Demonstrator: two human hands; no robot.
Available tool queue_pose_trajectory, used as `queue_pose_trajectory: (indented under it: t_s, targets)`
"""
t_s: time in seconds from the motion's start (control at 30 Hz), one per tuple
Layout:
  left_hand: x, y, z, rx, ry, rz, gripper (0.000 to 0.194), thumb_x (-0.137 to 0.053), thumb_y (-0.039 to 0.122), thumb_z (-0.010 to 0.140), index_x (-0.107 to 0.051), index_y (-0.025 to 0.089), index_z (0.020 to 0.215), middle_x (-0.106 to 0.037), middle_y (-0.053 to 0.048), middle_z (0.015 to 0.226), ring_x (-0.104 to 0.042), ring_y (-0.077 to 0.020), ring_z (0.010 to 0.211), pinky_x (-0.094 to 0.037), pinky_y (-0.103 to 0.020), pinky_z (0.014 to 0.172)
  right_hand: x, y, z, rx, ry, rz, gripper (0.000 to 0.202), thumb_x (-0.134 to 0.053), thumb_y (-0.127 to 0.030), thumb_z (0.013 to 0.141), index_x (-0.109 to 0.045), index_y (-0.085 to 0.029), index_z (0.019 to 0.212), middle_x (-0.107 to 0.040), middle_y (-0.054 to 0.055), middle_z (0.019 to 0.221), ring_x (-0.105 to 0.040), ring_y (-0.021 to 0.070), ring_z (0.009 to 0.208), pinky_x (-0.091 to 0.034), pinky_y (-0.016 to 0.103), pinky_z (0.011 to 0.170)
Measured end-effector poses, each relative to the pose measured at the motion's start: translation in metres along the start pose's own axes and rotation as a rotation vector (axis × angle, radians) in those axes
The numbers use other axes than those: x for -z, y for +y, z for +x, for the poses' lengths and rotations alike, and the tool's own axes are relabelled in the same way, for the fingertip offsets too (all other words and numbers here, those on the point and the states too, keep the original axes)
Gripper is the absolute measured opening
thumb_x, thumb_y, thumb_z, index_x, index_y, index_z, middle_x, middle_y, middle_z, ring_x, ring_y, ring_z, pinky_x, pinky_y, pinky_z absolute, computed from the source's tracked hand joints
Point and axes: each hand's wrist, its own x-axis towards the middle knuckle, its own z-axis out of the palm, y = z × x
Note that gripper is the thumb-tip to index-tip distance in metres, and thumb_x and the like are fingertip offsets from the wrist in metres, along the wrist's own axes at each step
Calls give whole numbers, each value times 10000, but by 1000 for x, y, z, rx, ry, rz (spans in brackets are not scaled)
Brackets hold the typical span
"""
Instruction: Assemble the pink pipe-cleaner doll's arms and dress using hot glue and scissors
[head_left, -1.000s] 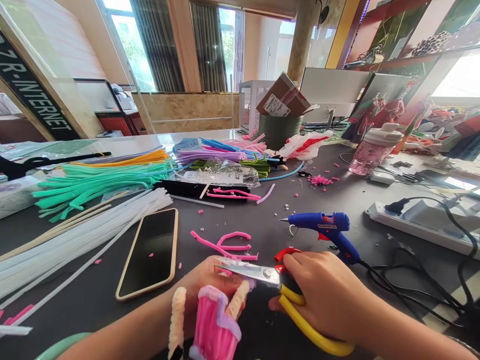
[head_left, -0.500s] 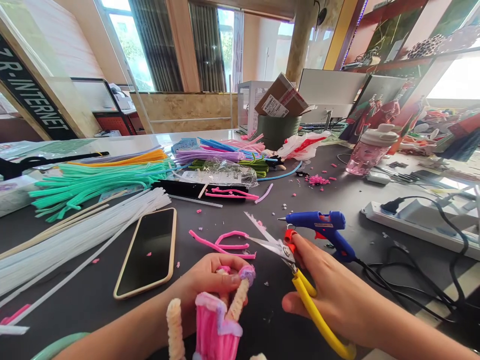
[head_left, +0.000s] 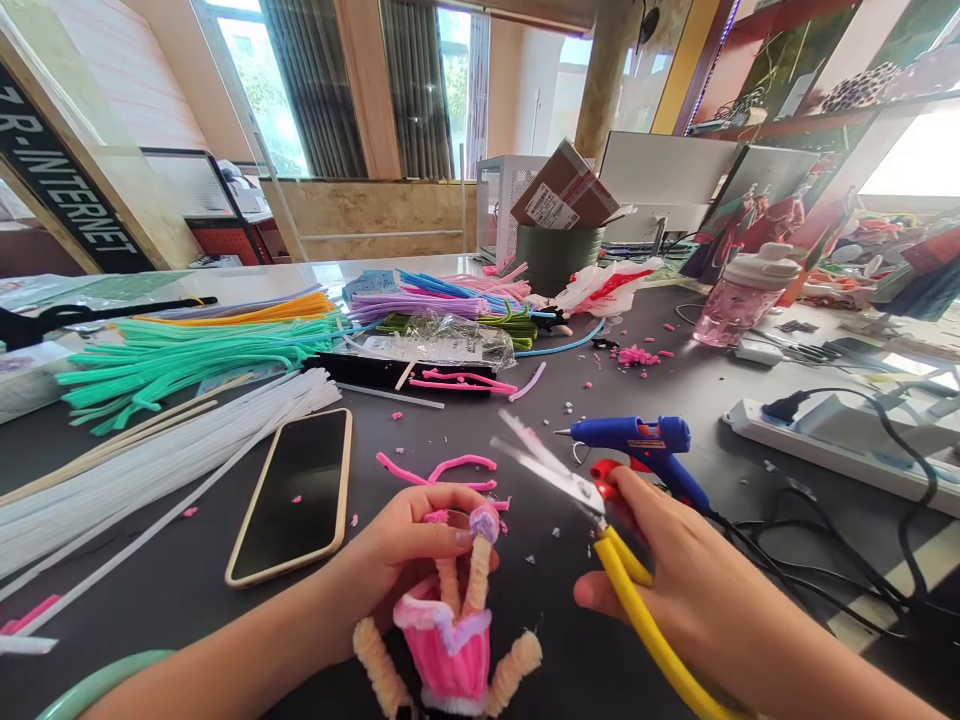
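Over the dark tabletop (head_left: pixel 645 395): 1 fuzzy doll (head_left: pixel 457 665), skirt and 4 limbs formed, left hand (head_left: pixel 401 540) fingers clamped at its legs. Right hand (head_left: pixel 679 565) — fingers curled on scissors (head_left: pixel 581 487), blades parted, apart from doll. Pink stems (head_left: pixel 465 460) lie unattached; trimming seemingly unfinished — remainder unclear.

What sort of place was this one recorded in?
Probably an office or studio with a desk used for handicrafts: green pipe cleaners lie bundled near a blue glue gun, the right hand holds scissors, and a monitor stands behind.
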Motion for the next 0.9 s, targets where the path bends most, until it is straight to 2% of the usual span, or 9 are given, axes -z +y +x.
queue_pose_trajectory:
  t_s: [0.13,0.23,0.37,0.47,0.67,0.77,0.9]
  targets:
    - [-2,0,-2,-18,49,60,353,-857,245,526,-640,137,783,-695,-26,629,-612,-97,536,-480,-168,533,-1,0,-2,7,52,-6,584,-616,-651,637,-544,-186,983,-668,155,1069,-659,322,925,-550,369,661]
    - [-3,-4,-3,-36,79,150,383,-858,292,521,-590,149,756,-660,4,549,-580,-90,459,-422,-149,449,-5,1,-4,32,46,27,586,-633,-659,622,-548,-193,966,-679,152,1040,-669,316,912,-561,354,656]
    - [-6,-7,-3,-79,78,264,393,-839,308,541,-563,166,782,-635,26,456,-550,-90,360,-321,-126,362,-12,4,-5,119,105,-4,617,-663,-639,607,-555,-168,991,-669,172,1028,-670,325,892,-567,382,688]
    - [-9,-6,-3,-100,89,305,344,-818,274,561,-567,166,770,-650,18,457,-567,-99,374,-323,-128,368,-14,4,-6,187,127,-29,626,-674,-620,611,-562,-140,996,-657,194,1031,-671,322,871,-575,382,676]
    - [-9,-7,-2,-130,78,324,289,-793,201,571,-530,182,688,-673,4,484,-576,-122,393,-369,-169,398,-12,-4,-7,321,163,-81,437,-661,-514,646,-585,-158,889,-661,182,977,-664,298,791,-569,372,593]
    - [-8,-7,-2,-169,95,359,292,-815,194,532,-552,170,659,-646,19,495,-566,-119,409,-364,-183,410,-15,-7,-6,325,172,-41,356,-627,-428,663,-580,-165,899,-658,160,972,-661,272,757,-560,369,588]
    - [-7,-7,-4,-218,120,353,297,-840,201,492,-557,159,573,-617,31,547,-543,-98,462,-376,-189,450,-17,-8,-5,316,164,-38,256,-608,-355,656,-553,-179,833,-643,145,960,-634,285,804,-537,378,603]
